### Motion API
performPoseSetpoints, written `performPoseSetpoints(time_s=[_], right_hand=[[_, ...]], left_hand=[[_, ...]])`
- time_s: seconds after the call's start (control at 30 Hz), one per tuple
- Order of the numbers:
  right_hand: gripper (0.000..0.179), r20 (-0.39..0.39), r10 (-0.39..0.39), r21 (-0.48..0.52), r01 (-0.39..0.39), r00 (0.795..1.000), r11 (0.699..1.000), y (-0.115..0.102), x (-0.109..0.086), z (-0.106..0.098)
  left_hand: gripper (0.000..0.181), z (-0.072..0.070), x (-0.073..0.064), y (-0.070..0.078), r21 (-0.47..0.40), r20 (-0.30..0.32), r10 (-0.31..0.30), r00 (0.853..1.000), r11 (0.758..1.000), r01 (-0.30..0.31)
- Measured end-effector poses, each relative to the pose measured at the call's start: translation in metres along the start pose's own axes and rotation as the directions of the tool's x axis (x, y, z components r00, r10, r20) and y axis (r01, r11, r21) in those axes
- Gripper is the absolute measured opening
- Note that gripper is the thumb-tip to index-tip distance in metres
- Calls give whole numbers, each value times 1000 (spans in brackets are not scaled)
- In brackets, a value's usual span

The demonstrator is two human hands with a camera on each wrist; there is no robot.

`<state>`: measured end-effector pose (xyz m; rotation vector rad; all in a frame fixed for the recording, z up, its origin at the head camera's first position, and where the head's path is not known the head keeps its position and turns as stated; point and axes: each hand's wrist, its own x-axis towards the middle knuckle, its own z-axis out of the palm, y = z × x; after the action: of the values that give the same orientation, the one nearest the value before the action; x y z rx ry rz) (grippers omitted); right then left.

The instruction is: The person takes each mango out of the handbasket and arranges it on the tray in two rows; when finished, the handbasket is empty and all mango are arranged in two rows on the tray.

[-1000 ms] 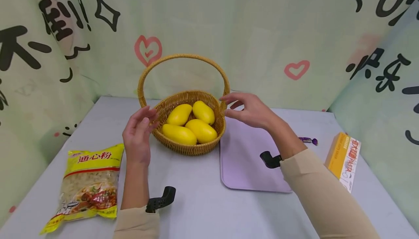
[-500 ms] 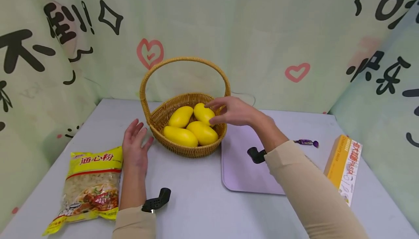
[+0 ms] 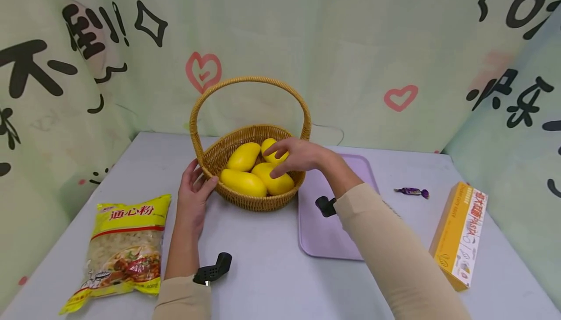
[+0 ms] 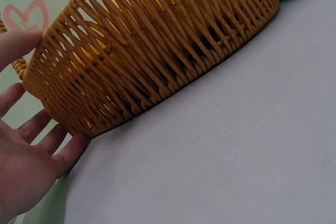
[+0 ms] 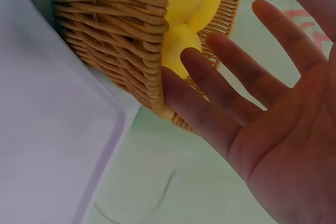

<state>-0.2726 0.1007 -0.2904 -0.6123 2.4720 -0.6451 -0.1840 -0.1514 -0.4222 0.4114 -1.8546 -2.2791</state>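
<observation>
A wicker basket (image 3: 252,204) with a tall arched handle holds several yellow mangoes (image 3: 243,182). At its left end is my left hand (image 3: 192,203); the thumb is at the rim and the extended fingers touch the outer wall, as the left wrist view shows with the woven side (image 4: 157,40). My right hand (image 3: 302,154) reaches over the basket's right rim from the right, fingers spread above the mangoes and gripping nothing. In the right wrist view its open palm (image 5: 294,145) faces the camera, fingertips beside the rim and overlapping a mango (image 5: 181,51).
A lilac tray (image 3: 333,242) lies right of the basket, partly under my right forearm. Beyond it are a purple-wrapped candy (image 3: 412,192) and a yellow and white pasta box (image 3: 460,237). A bag of macaroni (image 3: 124,252) lies at the left. Printed curtains (image 3: 350,42) surround the table.
My right hand has moved left from beside the handle to over the mangoes. The left hand drew back from the basket, then came up against its left end.
</observation>
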Motion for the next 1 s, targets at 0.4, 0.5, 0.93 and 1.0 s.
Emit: performPoseSetpoints(time_s=[0.4,0.5,0.93,1.0], right_hand=[[58,37,28,-79,-25,999,997,-3,19,17],[58,27,47,-98,-44,999,994,-2,21,22],[54,-14,24,-110,-26,1000,994,1,20,23],[54,-16,24,-103,-26,1000,994,1,19,20]], left_hand=[[78,-1,0,0,-1,1,2,1000,1000,-2],[78,0,-1,0,0,4,2,1000,1000,-2],[77,2,0,1,32,-13,-23,1000,999,24],[77,1,0,1,44,-21,-35,999,998,36]])
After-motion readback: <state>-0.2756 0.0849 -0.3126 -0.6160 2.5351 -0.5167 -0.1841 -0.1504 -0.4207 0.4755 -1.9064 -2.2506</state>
